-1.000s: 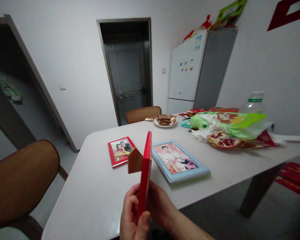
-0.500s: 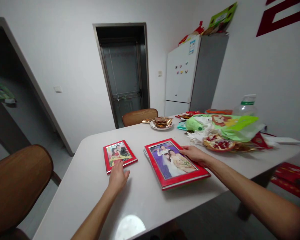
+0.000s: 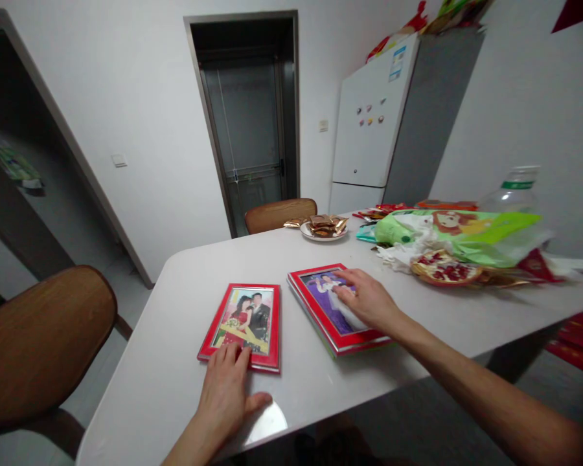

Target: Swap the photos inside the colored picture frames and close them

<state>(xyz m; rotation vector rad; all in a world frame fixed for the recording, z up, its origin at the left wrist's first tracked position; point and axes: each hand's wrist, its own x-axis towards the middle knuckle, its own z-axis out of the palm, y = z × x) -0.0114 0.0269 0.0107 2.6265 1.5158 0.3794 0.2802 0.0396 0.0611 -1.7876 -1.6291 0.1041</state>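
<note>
A small red picture frame (image 3: 275, 323) lies flat on the white table, a couple's photo inside it. My left hand (image 3: 226, 388) rests its fingertips on that frame's near edge, fingers stretched and thumb apart on the table side. To the right lies a larger red picture frame (image 3: 315, 317) with a purple wedding photo, apparently stacked on something with a pale edge. Over its upper right part lies my right hand (image 3: 369, 301), fingers extended across the glass and covering part of the picture.
Behind the frames, a plate (image 3: 324, 238) holds gold-wrapped snacks. Further right are an opened pomegranate (image 3: 447, 268), a green plastic bag (image 3: 486, 236) and a clear bottle (image 3: 515, 191). Wooden chairs stand at the left (image 3: 43, 349) and far side (image 3: 280, 215) of the white table (image 3: 140, 382).
The small frame has come nearer and turned straighter, with my left hand at its near edge. My right hand has shifted from the large frame's right edge onto its picture. The view has shifted.
</note>
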